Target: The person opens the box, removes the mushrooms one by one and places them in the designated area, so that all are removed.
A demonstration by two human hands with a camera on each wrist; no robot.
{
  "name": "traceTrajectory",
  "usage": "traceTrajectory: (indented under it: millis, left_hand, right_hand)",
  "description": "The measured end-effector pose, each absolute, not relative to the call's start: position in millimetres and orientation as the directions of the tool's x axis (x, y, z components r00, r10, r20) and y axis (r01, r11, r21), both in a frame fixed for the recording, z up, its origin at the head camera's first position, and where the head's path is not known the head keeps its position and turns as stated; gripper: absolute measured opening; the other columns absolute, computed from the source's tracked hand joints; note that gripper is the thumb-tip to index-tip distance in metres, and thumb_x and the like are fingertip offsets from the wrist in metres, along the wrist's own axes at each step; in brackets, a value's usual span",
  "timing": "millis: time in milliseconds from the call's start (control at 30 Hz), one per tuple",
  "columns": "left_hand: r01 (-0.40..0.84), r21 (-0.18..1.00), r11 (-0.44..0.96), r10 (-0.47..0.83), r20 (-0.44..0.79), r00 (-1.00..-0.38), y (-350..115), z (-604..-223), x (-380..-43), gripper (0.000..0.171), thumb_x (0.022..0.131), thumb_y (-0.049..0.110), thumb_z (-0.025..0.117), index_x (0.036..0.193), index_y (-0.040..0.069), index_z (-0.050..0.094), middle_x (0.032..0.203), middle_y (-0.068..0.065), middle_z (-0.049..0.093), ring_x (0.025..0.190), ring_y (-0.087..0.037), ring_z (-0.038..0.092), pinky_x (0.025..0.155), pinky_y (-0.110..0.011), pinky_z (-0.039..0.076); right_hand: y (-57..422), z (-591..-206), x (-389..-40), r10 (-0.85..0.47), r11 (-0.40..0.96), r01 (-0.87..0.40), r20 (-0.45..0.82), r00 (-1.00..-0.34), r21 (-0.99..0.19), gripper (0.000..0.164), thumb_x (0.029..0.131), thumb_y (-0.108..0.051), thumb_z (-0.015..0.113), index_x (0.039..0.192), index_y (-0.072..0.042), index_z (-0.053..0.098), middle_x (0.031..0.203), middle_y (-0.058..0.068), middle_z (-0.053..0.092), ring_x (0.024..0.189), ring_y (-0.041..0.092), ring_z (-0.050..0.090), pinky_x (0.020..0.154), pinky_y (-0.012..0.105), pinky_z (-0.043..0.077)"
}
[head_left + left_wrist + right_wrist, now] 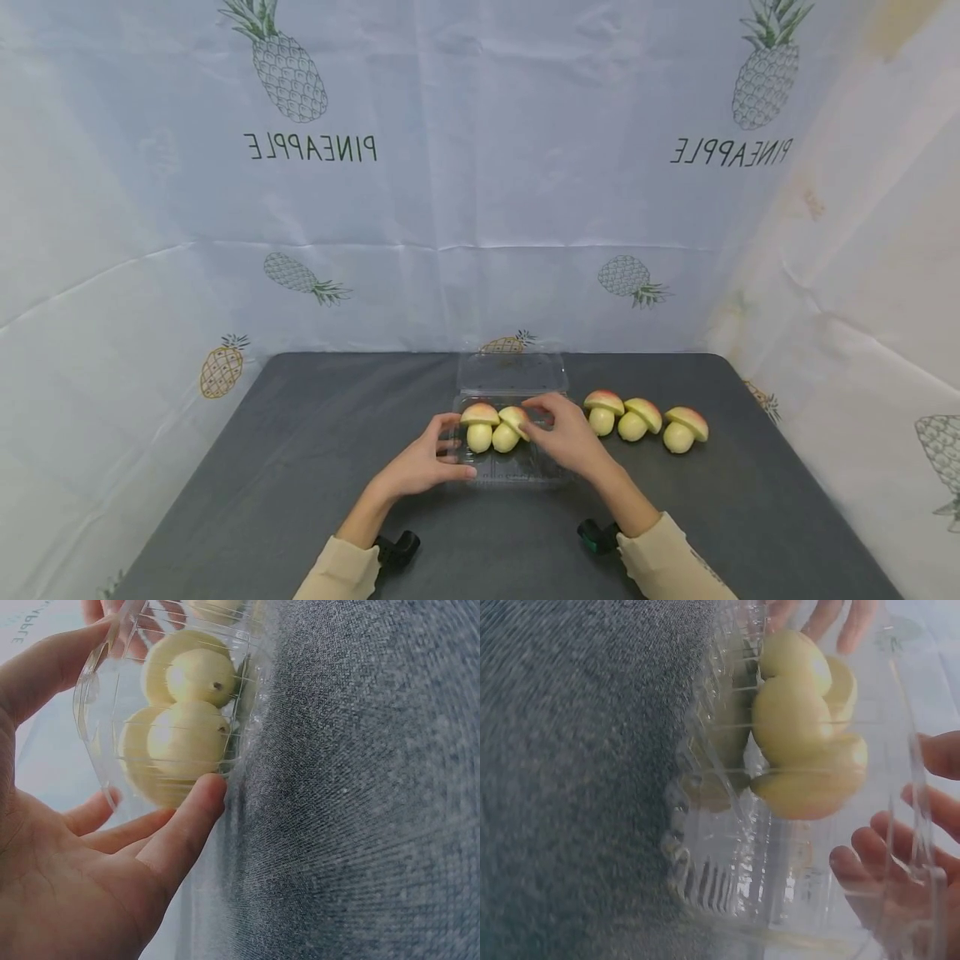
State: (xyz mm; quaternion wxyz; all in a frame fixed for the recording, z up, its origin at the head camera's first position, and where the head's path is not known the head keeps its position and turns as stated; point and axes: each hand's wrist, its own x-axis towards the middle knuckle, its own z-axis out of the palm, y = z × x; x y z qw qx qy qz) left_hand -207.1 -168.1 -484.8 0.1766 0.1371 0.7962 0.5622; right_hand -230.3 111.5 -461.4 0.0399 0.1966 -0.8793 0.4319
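A clear plastic clamshell box (498, 479) lies on the dark table, its lid (513, 372) folded back behind it. Inside, side by side, are two yellow mushrooms with reddish caps, a left mushroom (480, 427) and a tilted right mushroom (509, 429). My left hand (423, 458) holds the box at its left side, thumb at the near edge and fingers along the wall. Over the right half of the box is my right hand (564, 433), its bent fingers spread beside the tilted mushroom. In the right wrist view, a gap shows between those fingertips and the mushroom (817, 780).
Three more mushrooms stand in a row right of the box: one near mushroom (602, 412), a middle mushroom (639, 418) and a far-right mushroom (684, 428). White cloth (510, 200) printed with pineapples hangs behind and beside the dark table (337, 417).
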Motion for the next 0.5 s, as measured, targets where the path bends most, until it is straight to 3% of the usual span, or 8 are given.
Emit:
traceTrajectory:
  millis: [233, 500]
  left_hand:
    - [0.022, 0.944, 0.328, 0.418, -0.124, -0.9, -168.7, -485.1, -207.7, 0.091, 0.09, 0.023, 0.081, 0.158, 0.008, 0.022, 0.163, -0.022, 0.02, 0.14, -0.046, 0.041, 0.105, -0.055, 0.048]
    - [0.027, 0.944, 0.329, 0.425, -0.122, -0.897, -169.1, -485.3, -207.2, 0.09, 0.09, 0.024, 0.08, 0.158, 0.008, 0.022, 0.162, -0.023, 0.02, 0.139, -0.047, 0.041, 0.105, -0.056, 0.048]
  right_hand:
    - [104.0, -464.6, -234.0, -0.284, 0.578, -0.317, 0.179, -0.942, -0.752, 0.035, 0.094, -0.021, 0.076, 0.126, -0.008, 0.069, 0.122, 0.008, 0.065, 0.112, 0.03, 0.063, 0.09, 0.042, 0.057]
    - [99.4, -468.3, -237.8, -0.263, 0.576, -0.278, 0.148, -0.953, -0.768, 0.035, 0.094, -0.024, 0.076, 0.125, -0.01, 0.069, 0.121, 0.006, 0.065, 0.111, 0.028, 0.063, 0.089, 0.047, 0.055]
